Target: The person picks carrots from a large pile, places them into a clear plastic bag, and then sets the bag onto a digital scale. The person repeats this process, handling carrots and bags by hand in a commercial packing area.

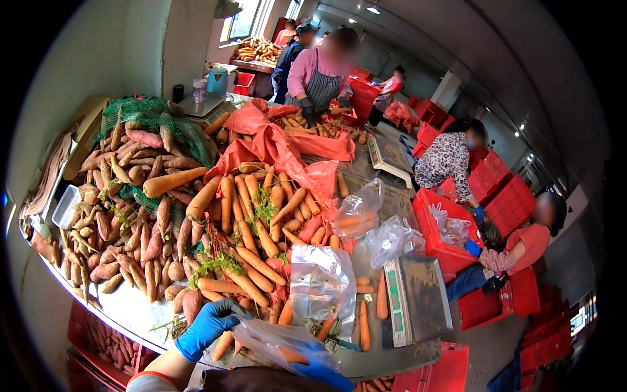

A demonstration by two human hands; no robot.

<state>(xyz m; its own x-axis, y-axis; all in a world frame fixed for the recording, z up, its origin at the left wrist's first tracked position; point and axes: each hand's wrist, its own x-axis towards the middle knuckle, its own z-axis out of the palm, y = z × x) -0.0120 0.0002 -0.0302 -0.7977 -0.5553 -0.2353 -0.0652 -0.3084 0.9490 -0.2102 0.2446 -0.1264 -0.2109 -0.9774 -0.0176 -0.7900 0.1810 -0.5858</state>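
Note:
My left hand [210, 330], in a blue glove, pinches the rim of a clear plastic bag [264, 333] at the table's near edge. Through the film shows part of a carrot [292, 355]. My right hand [324, 374], also blue-gloved, is at the bag's lower right; plastic and the picture's edge hide its fingers. Just beyond lies a flat stack of silvery plastic bags [321, 277]. Loose carrots [245, 225] with some green tops heap up in front of me, spilling over red sacking [261, 140]. A thin blue-green tool [343, 342] rests near the bag.
Sweet potatoes [140, 228] pile up on the left beside green netting [153, 121]. Right of the bags stands a scale [418, 297]; a second scale [390, 157] sits farther back. Filled clear bags [358, 212] lie between. Co-workers stand or sit beyond, among red crates [447, 261].

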